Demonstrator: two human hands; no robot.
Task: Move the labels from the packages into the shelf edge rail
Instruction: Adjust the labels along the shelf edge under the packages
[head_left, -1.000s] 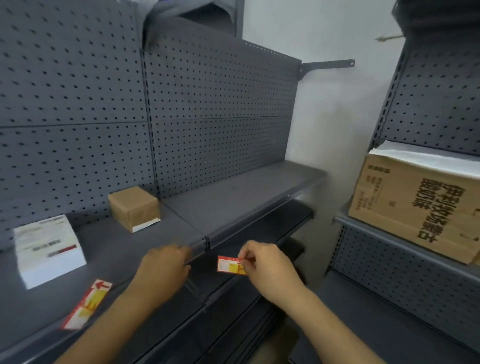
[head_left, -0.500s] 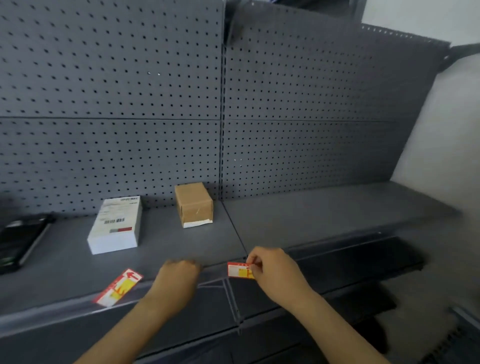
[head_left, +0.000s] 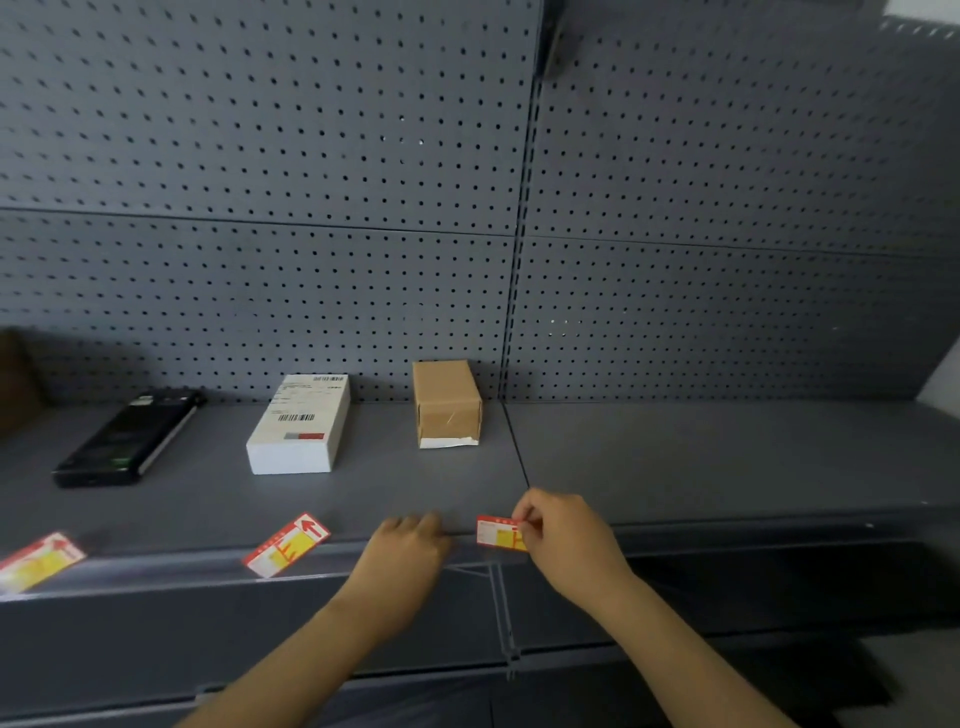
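A red-and-yellow price label (head_left: 497, 532) was pinched at its right end by the fingertips of the right hand (head_left: 563, 545) and held with its long axis level, parallel to the shelf edge rail (head_left: 156, 574) and just at the rail's upper lip. The left hand (head_left: 410, 551) was set just to the label's left, fingers curled over the shelf's front edge; whether anything was gripped there could not be told. The right hand was thus the nearer, and the insertion was judged to depend on keeping the label in line with the rail's slot. The label was a thin, flat, glossy rectangular card; the rail appeared to be a clear plastic strip. Two further labels (head_left: 285, 544) (head_left: 39, 561) were seen tilted along the front edge of the grey metal shelf (head_left: 727, 457), well apart from the white package (head_left: 301, 423) and the brown cardboard package (head_left: 447, 402) behind.
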